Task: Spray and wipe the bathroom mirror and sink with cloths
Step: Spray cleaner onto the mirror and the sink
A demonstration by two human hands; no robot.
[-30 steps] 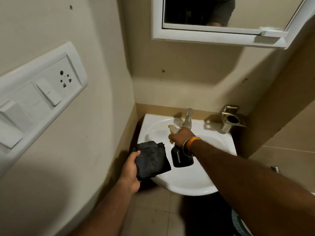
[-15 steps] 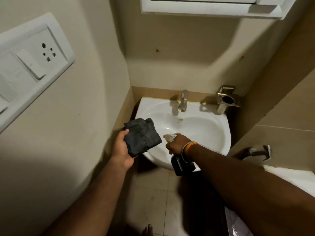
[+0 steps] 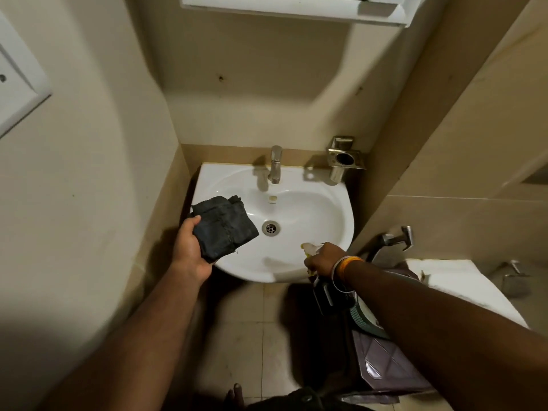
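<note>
A: Head view. Left hand [image 3: 189,247], lower left of centre, fingers curled round a folded dark cloth [image 3: 224,225]; the cloth hangs over the left rim of the sink [image 3: 341,209], not touching the basin as far as I can tell.

B: Right hand?

A: Right hand [image 3: 324,259], just right of centre, wrapped round the neck of a spray bottle [image 3: 323,289]. Pale nozzle points up-left toward the basin; the dark body hangs down below the wrist, off the front right rim. Long axis runs roughly nozzle-high, base-low.

B: So which way is the work from the hands?

A: Basin lies straight ahead, between the two hands. The drain [image 3: 271,227] is just right of the cloth's edge, up-left of the nozzle. The cloth hand is nearer the bowl; the bottle hand sits at the front rim. My reading: the sink is the step in hand, spray first, then the cloth sweeps right across the bowl.

B: Mirror?

A: Only the white lower frame of the mirror [image 3: 293,7] shows, at the top edge, well above both hands. Glass is out of frame.

B: Surface and room?

A: Glossy white basin, looks slick; whether wet, cannot tell. Tap [image 3: 275,164] at the back centre, a metal holder [image 3: 344,160] on the wall right of it. Tight corner, beige walls, tiled floor [image 3: 252,336] below.
</note>
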